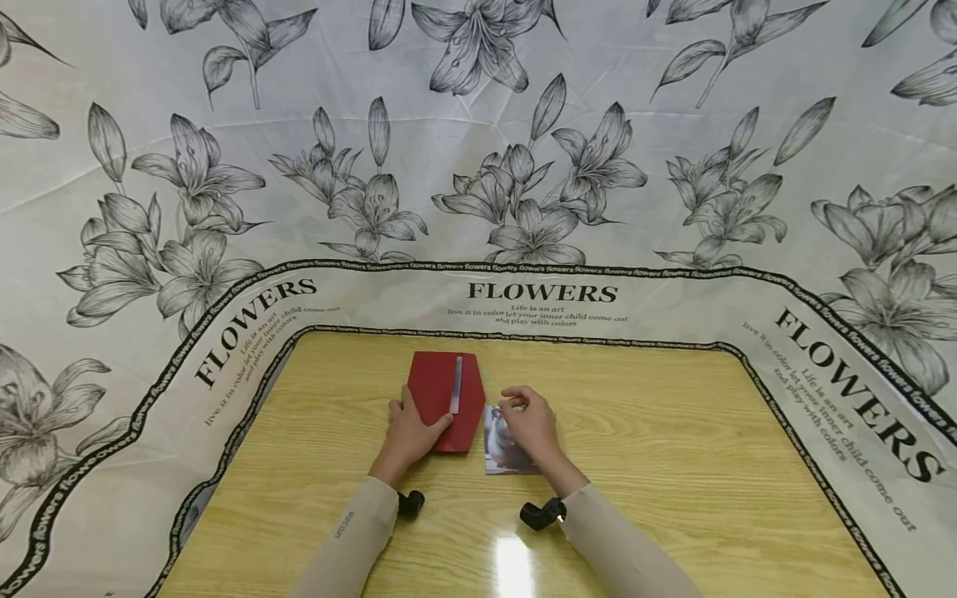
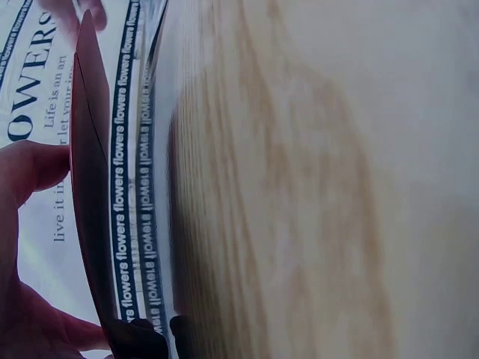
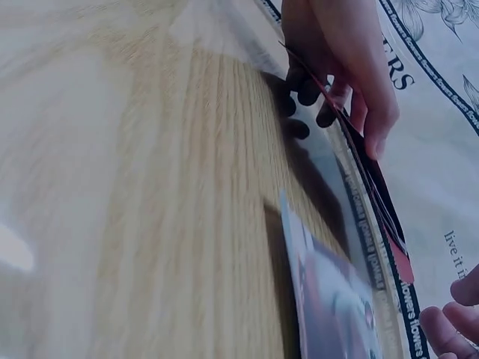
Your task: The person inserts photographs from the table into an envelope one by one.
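My left hand point(image 1: 406, 433) grips a red paper envelope point(image 1: 431, 390) by its near left edge, thumb on the upper face and fingers beneath. The right wrist view shows this envelope point(image 3: 355, 138) edge-on, held above the table, with thin layers at its end. A narrow silvery strip point(image 1: 457, 386) lies along its upper face. To the right, a glossy photo card point(image 1: 503, 448) is on the table, one edge standing slightly up in the right wrist view. My right hand point(image 1: 532, 422) hovers over the card with loosely bent fingers; its fingertips point(image 3: 441, 329) are apart from the card there.
The light wooden table point(image 1: 635, 465) is bordered by a white curtain point(image 1: 538, 299) printed with lilies and lettering. A black wrist camera point(image 1: 543, 515) sits at the right cuff, another wrist camera point(image 1: 410, 504) at the left. A lamp's glare point(image 1: 513, 565) shows near the front.
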The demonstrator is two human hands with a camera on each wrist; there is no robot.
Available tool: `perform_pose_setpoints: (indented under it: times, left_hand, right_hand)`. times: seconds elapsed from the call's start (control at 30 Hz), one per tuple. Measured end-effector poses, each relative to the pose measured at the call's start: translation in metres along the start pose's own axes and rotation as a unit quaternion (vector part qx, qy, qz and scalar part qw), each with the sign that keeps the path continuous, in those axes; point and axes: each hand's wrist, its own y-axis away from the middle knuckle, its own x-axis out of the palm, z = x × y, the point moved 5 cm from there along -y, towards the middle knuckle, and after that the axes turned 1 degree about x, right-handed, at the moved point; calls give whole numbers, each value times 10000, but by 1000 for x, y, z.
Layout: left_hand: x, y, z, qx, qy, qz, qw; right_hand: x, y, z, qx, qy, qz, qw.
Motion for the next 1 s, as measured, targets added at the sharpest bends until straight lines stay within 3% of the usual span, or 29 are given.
perform_pose_setpoints:
  times: [0.3, 0.7, 1.0]
  left_hand:
    - [2, -1, 1, 0, -9, -6, 10000]
    - [2, -1, 1, -22, -6, 35, 10000]
    - [3, -1, 1, -10, 25, 33, 10000]
  right_hand:
    - [-25, 13, -17, 185, 209, -30, 9996]
    - [-48, 27, -35, 195, 1166, -202, 9928]
    - [-53, 37, -44, 187, 1783, 97, 9838]
